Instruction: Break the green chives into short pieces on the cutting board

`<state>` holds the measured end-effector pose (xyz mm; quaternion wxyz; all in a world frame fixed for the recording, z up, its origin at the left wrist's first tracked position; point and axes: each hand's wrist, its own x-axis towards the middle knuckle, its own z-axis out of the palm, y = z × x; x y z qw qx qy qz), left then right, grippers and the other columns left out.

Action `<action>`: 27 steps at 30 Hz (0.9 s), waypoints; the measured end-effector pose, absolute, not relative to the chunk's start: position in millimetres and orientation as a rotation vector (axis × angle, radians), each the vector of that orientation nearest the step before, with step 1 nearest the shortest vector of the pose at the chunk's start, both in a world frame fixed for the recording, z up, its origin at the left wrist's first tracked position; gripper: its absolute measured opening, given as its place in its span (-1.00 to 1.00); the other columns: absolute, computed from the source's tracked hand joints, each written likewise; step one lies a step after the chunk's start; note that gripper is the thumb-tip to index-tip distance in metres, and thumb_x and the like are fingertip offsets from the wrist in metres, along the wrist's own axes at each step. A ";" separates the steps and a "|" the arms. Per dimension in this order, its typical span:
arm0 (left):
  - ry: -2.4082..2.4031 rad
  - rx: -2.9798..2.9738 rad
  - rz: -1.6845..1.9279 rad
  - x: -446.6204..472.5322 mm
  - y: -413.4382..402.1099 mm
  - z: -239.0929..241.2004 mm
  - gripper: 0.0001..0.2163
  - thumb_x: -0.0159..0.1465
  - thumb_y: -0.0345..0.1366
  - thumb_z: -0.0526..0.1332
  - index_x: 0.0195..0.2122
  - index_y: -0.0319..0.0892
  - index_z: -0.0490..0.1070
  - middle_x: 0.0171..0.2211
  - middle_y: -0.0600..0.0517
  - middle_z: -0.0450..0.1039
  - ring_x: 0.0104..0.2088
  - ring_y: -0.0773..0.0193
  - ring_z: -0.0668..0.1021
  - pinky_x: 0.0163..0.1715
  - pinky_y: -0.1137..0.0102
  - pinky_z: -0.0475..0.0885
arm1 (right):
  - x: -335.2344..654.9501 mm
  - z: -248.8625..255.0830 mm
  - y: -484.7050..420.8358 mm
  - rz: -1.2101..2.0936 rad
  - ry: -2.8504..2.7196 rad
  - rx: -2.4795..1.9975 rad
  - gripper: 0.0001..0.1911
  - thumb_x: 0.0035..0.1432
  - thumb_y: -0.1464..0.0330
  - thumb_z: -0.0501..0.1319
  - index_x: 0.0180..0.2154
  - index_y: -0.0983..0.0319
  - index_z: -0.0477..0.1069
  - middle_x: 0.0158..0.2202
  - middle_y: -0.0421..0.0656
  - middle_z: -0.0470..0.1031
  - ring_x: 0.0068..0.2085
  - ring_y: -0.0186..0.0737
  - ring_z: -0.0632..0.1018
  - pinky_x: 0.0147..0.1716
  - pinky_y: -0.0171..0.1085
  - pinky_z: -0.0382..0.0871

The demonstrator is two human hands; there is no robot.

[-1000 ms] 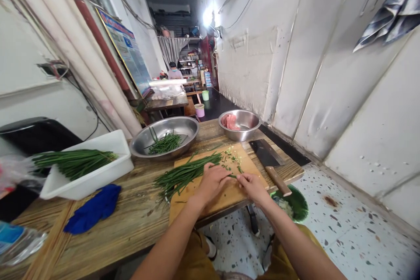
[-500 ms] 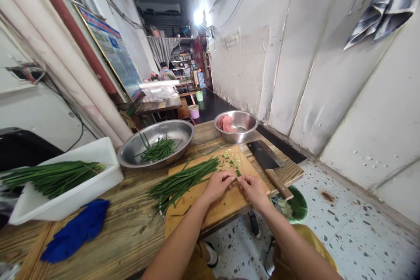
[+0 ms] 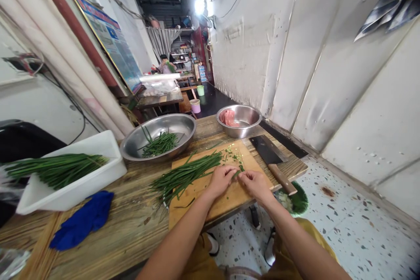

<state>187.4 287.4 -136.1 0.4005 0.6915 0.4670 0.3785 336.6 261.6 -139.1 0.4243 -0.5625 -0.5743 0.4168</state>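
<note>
My left hand (image 3: 224,178) and my right hand (image 3: 253,182) are close together over the wooden cutting board (image 3: 187,208). Their fingers pinch a short piece of green chive (image 3: 236,174) that spans the small gap between them. Left of my hands a bunch of long chives (image 3: 190,173) lies across the board, its tips hanging over the left edge. Small chopped bits (image 3: 232,153) are scattered on the board just beyond my fingers. A cleaver (image 3: 269,153) with a wooden handle rests to the right of the board, blade pointing away from me.
A wide steel bowl (image 3: 126,151) holds cut chives. A smaller steel bowl (image 3: 252,130) contains something pink. More chives lie in a white tub (image 3: 65,199), with a blue cloth (image 3: 83,221) before it. Below the table's right edge stands a green bin (image 3: 300,201). A person (image 3: 164,64) sits far back.
The camera view has shifted slightly. My hands stay at the same place over the board, still pinching the green piece, with only small finger movement.
</note>
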 end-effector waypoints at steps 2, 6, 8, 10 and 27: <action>1.231 1.842 0.990 188.2 286.9 -136.9 -0.76 0.23 -0.25 0.11 -0.28 -0.23 0.54 -0.47 0.01 0.52 -0.57 0.36 0.44 -0.47 0.46 0.35 | 335.7 -137.8 261.9 1.026 -1.444 -1.417 -0.65 -0.03 0.14 0.13 -0.51 0.30 0.47 -0.59 -0.24 0.36 -0.55 -0.39 0.26 -0.59 -0.39 0.03; 1.246 1.934 1.005 188.8 285.5 -137.5 -0.77 0.25 -0.28 0.10 -0.24 -0.21 0.54 -0.35 -0.02 0.56 -0.37 0.26 0.55 -0.25 0.38 0.41 | 334.0 -138.9 263.2 1.004 -1.438 -1.421 -0.66 -0.04 0.13 0.15 -0.52 0.29 0.45 -0.59 -0.24 0.37 -0.54 -0.38 0.28 -0.57 -0.39 0.06; 1.247 1.956 0.982 188.5 285.1 -137.2 -0.77 0.25 -0.30 0.09 -0.21 -0.19 0.53 -0.30 -0.02 0.57 -0.29 0.24 0.56 -0.17 0.35 0.41 | 333.5 -141.0 264.6 0.997 -1.441 -1.417 -0.67 -0.03 0.15 0.13 -0.52 0.29 0.44 -0.58 -0.23 0.37 -0.53 -0.36 0.30 -0.56 -0.38 0.08; 1.251 1.989 0.951 187.7 285.2 -137.2 -0.76 0.25 -0.33 0.10 -0.18 -0.18 0.53 -0.26 -0.02 0.57 -0.22 0.22 0.56 -0.11 0.32 0.40 | 333.6 -143.6 266.4 0.977 -1.441 -1.416 -0.69 -0.02 0.16 0.12 -0.51 0.28 0.43 -0.57 -0.22 0.38 -0.51 -0.34 0.32 -0.55 -0.38 0.11; 1.377 1.808 1.189 180.7 295.5 -146.5 -0.76 0.24 -0.28 0.12 -0.18 -0.22 0.53 -0.15 -0.07 0.54 -0.12 0.18 0.55 -0.04 0.28 0.38 | 364.1 -141.5 190.5 0.794 -1.730 -1.451 -0.52 0.24 0.23 -0.10 0.04 0.35 0.34 -0.65 -0.22 0.41 -0.58 -0.22 0.45 -0.44 -0.27 0.35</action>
